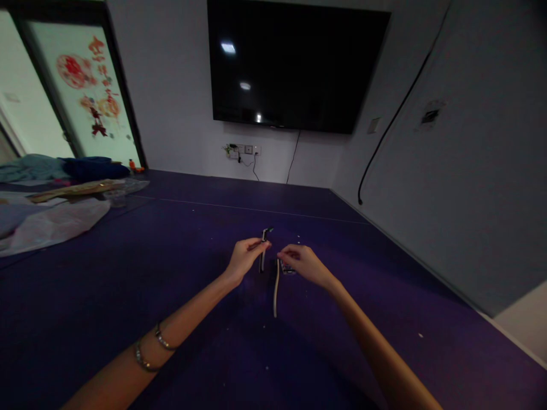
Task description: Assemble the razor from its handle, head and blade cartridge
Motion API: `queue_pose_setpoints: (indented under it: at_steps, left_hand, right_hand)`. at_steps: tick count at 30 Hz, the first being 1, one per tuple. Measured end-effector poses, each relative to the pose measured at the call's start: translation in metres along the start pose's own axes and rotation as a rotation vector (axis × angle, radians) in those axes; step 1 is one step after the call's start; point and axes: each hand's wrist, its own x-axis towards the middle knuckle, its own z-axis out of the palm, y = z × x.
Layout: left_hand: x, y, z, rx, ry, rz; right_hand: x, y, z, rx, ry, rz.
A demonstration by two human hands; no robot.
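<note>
The left hand (pixel 244 259) pinches a slim dark-and-white piece (pixel 262 263) between thumb and fingers; part of it sticks out beyond the fingertips, and the rest reaches back below them. The right hand (pixel 305 263), just beside it, grasps the far end of a pale strip (pixel 276 293) in its fingertips, and the strip trails back toward the person, between the two forearms. Whether its near end touches the purple surface (pixel 205 341) cannot be told. A small patterned item (pixel 289 270) shows just under the right hand, partly hidden, so whether it is held or lies there is unclear.

The strip looks light and bends gently, so it is probably flexible; a fingertip pinch near an end should suit it, though the loose length may swing. The dark-and-white piece seems light and stiffer, perhaps a little fragile at its thin far tip, so its middle looks the safer hold.
</note>
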Motion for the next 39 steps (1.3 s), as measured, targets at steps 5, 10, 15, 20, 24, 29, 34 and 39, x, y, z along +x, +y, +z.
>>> queue_pose_setpoints:
  at_steps: [5, 10, 15, 20, 24, 29, 34, 39]
  left_hand:
    - [-0.005, 0.005, 0.003, -0.165, -0.070, -0.132]
    - [-0.006, 0.002, 0.005, -0.237, -0.142, -0.221]
    - [0.005, -0.008, -0.008, -0.036, -0.186, -0.246]
    - [0.026, -0.011, -0.037, 0.246, -0.086, -0.306]
    - [0.036, -0.001, -0.054, 0.330, 0.004, -0.212]
    - [0.040, 0.007, -0.063, 0.315, 0.021, -0.149]
    - [0.043, 0.003, -0.069, 0.302, 0.049, -0.150]
    - [0.043, 0.005, -0.070, 0.293, 0.056, -0.160]
  right_hand:
    - [-0.003, -0.009, 0.020, 0.041, -0.118, -0.001]
    - [-0.004, -0.014, 0.035, 0.140, -0.160, -0.006]
    - [-0.001, -0.010, 0.045, 0.083, -0.056, 0.126]
    - [0.000, 0.007, 0.050, -0.112, -0.001, 0.340]
    - [-0.003, 0.015, 0.057, -0.182, -0.062, 0.441]
    - [-0.002, 0.017, 0.067, -0.272, -0.087, 0.454]
    - [0.005, 0.017, 0.068, -0.273, -0.186, 0.431]
    - [0.008, 0.016, 0.068, -0.252, -0.266, 0.404]
